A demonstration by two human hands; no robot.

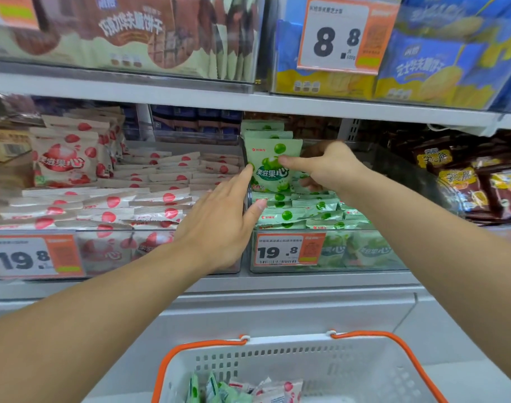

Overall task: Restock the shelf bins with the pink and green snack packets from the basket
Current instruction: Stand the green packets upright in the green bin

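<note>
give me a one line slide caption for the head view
Both hands, left hand and right hand, stand a green snack packet upright in the green bin.

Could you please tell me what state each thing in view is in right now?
Upright green packet: standing in the green bin, held by both hands.
Left hand: fingers straight, touching the packet's left edge.
Right hand: gripping the packet's right side.
Green bin: nearly full.
Pink bin: nearly full, packets lying flat.
Basket: a few pink and green packets left.
</note>
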